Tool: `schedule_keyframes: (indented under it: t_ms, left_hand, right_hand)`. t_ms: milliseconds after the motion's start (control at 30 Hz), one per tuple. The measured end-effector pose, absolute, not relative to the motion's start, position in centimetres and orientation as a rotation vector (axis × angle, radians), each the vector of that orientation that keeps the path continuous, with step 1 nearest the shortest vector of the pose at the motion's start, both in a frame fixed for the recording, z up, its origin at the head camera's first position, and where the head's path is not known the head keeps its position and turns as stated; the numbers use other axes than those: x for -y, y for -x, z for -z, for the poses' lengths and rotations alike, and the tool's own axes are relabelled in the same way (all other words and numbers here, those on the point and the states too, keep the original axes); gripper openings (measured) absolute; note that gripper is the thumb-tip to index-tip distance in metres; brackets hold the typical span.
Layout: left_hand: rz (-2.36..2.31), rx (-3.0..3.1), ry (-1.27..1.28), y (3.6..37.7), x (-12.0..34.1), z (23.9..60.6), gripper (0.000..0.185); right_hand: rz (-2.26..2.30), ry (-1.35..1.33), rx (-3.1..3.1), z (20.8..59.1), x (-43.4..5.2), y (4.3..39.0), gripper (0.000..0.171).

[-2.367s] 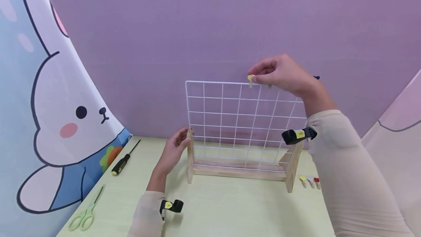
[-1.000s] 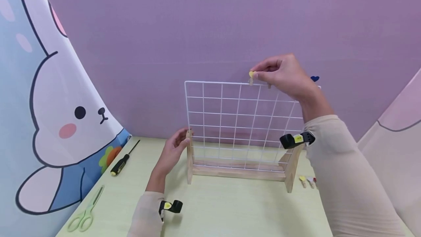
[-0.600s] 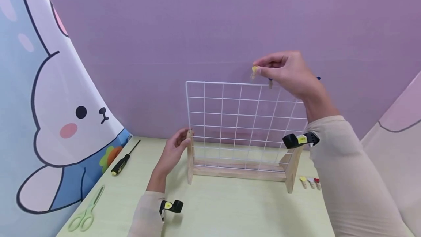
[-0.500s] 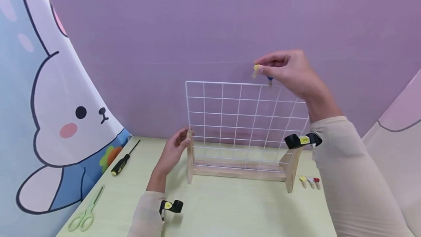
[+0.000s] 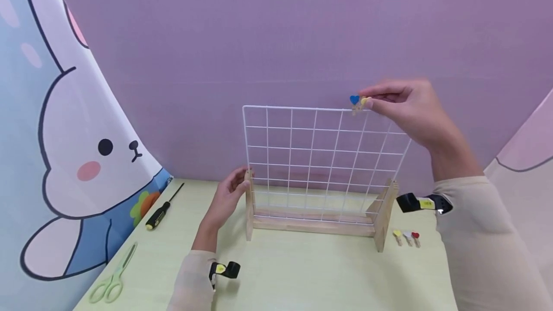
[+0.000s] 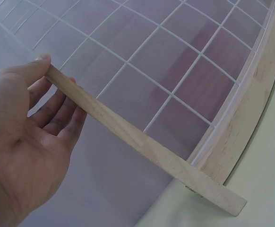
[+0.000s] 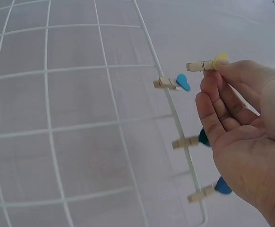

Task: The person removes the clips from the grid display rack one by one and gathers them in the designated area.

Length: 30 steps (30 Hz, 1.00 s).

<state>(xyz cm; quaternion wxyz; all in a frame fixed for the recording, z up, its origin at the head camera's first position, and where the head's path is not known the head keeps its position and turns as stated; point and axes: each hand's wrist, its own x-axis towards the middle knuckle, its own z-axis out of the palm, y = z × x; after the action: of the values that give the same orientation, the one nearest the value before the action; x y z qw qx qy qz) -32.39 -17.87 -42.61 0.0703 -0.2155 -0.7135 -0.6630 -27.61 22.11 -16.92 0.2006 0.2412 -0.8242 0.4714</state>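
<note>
Three heart pegs, one light blue (image 7: 171, 83), one green (image 7: 194, 140) and one dark blue (image 7: 210, 190), are sitting on the top wire (image 5: 298, 108) of a white wire grid (image 5: 312, 149). The right hand (image 5: 408, 107) is pinching a yellow heart clothespin (image 7: 206, 65) by its heart end, and the clothespin is hanging in the air near the light blue one. The left hand (image 5: 229, 193) is gripping the wooden side post (image 6: 144, 145), which is probably helping everything stay steady. I'm thinking the good way is squeezing hard, pointing the peg's mouth straight at the wire, and letting go only when the wire is sitting inside. Bumping the light blue neighbour might be knocking it crooked.
</note>
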Motion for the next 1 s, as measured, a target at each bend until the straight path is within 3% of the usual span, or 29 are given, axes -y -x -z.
schedule_keyframes:
  t_ms: [567, 1000]
  left_hand:
    - [1.961, 2.179, 0.592, 32.3, 18.2, 42.6, 0.048]
    - [1.962, 2.175, 0.598, 32.2, 18.3, 42.7, 0.047]
  right_hand:
    - [-1.194, -0.565, 2.398, 21.4, -26.8, 25.1, 0.026]
    - [-1.200, -0.320, 2.579, 29.9, -32.2, 23.3, 0.034]
